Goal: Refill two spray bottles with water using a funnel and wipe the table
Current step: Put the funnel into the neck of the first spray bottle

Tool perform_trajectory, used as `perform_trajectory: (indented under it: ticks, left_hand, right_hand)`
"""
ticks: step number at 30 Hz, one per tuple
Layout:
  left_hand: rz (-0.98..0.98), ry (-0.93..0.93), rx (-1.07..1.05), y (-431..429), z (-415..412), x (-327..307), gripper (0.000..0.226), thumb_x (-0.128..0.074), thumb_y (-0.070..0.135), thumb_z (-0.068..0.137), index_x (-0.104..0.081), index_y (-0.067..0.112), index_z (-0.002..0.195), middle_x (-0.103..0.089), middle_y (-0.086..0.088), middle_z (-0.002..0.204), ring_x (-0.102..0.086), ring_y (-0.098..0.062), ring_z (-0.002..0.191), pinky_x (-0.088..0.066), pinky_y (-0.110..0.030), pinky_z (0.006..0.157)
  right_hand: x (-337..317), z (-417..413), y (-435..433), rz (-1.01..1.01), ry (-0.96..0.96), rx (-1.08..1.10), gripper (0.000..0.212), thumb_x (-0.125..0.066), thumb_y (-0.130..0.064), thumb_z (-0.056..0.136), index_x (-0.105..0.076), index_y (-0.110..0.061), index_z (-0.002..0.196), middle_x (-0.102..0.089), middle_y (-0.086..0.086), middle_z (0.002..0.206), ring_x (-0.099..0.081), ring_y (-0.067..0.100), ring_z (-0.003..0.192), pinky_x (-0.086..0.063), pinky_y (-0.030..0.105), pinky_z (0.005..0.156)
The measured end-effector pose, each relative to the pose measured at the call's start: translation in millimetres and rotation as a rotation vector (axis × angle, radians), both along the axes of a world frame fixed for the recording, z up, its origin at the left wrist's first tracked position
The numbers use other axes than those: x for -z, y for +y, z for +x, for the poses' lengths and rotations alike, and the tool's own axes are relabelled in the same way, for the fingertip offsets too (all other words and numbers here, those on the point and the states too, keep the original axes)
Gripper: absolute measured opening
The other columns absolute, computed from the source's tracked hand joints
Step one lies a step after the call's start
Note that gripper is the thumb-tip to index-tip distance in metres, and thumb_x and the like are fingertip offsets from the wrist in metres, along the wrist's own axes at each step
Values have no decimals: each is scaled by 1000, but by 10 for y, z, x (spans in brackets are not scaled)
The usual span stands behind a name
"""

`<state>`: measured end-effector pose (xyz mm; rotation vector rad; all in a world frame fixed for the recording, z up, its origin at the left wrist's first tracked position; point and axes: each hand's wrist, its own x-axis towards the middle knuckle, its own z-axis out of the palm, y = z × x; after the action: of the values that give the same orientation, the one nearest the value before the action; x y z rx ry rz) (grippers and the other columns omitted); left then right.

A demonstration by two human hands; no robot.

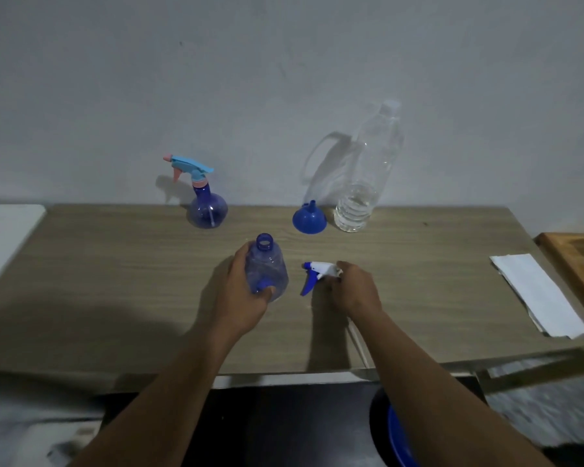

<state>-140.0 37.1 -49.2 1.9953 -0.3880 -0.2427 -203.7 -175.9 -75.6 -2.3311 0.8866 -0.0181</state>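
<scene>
A blue translucent spray bottle with no top stands mid-table, and my left hand grips its body. Its white and blue trigger head lies on the wooden table just to the right, with the fingers of my right hand holding its back end. A second blue spray bottle, with a light blue and pink trigger on, stands at the back. A blue funnel rests mouth down beside a tall clear water bottle, which is partly filled.
A folded white paper towel lies at the table's right end, next to a wooden frame. A white surface adjoins the left end. A blue round object shows below the front edge. The wall stands just behind the table.
</scene>
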Motion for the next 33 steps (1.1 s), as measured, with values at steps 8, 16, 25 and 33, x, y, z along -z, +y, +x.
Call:
perform_trajectory:
  ticks: [8,16,25,33]
  left_hand:
    - [-80,13,-36,-67,-53,-17,70,-79,10,84,-45,20,144,-57,9,128,-55,20,100,-37,8,74]
    - [-75,3,-52,-51,-37,46,71,-80,15,83,-46,20,145,-57,11,130,-54,16,101,-36,8,78]
    - [-156,-41,-63,-18,97,383,73,-84,18,80,-48,34,141,-60,12,134,-59,-10,123,-52,-37,101]
    - [-67,-54,-72,-16,170,414,73,-84,33,77,-46,42,139,-61,21,127,-59,4,113,-45,-1,82]
  right_hand:
    - [17,31,-100,-5,18,4,31,-63,-23,97,-64,-10,125,-69,14,118,-64,32,107,-45,34,80]
    - [-149,164,-72,-199,1,-4,42,-59,-38,97,-58,-10,128,-61,13,123,-60,34,112,-46,40,80]
    - [-121,932,-161,51,-134,-24,38,-65,-26,90,-58,-11,124,-65,10,112,-63,27,96,-53,39,80]
    - [77,1391,-282,26,-94,-64,61,-74,-34,87,-48,-11,137,-59,13,129,-60,32,115,-53,45,93]
